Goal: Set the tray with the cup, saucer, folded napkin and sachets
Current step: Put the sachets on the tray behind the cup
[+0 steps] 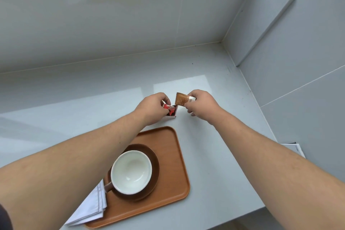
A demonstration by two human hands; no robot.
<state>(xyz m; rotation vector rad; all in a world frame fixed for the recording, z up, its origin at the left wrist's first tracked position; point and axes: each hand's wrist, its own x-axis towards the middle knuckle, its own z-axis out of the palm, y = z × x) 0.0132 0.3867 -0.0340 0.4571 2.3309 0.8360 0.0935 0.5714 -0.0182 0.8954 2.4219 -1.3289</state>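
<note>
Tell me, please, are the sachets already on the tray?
No, the left hand holds the red sachet and the right hand the brown sachet, both beyond the tray's far edge.

Open worktop runs right of the tray and behind it. The tray's right half is free for my fingers; cup, saucer and napkin crowd its left. Walls box the far corner.
</note>
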